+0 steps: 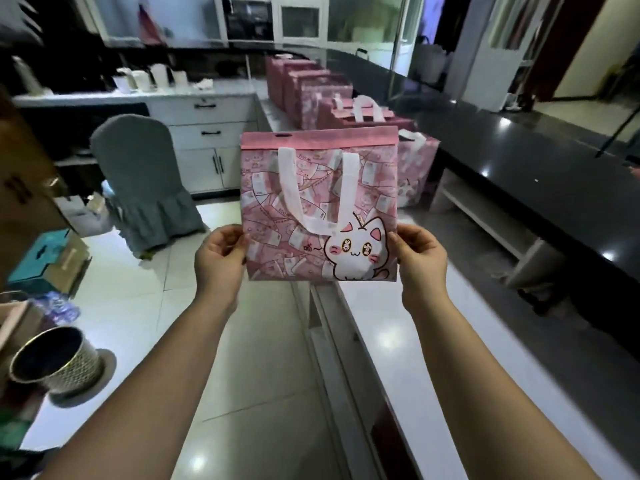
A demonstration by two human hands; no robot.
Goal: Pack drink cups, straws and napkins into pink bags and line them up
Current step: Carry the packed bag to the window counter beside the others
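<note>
Holding one pink bag (311, 202) up in the air, both hands out front, arms stretched. Left hand (218, 259) pinches the bag's lower left edge, thumb on the front. Right hand (420, 258) pinches the lower right edge the same way. Fingers (398, 237) of both hands are clamped on the bag, rest of them hidden behind it.

Bag is upright and looks flat, printed side to the camera. White cat print (356, 252) sits at lower right. Two white handles (289, 188) hang down over the front. Plain pink band runs across the top with a small slot in it. The bag hangs above the near end of the pale counter (374, 323) and the floor beside it, touching neither.

Row of pink bags (311, 88) stands on that counter behind the held one, running away from the camera; the nearest few show white handles sticking up. Their contents can't be seen.

Dark glossy counter (519, 150) runs along the right, higher than the pale one. Grey-covered chair (142, 174) stands on the left, by white drawers (207, 133). Metal mesh cup (55, 358) at lower left. Boxes (52, 261) on the floor, left edge. Background blurry.
</note>
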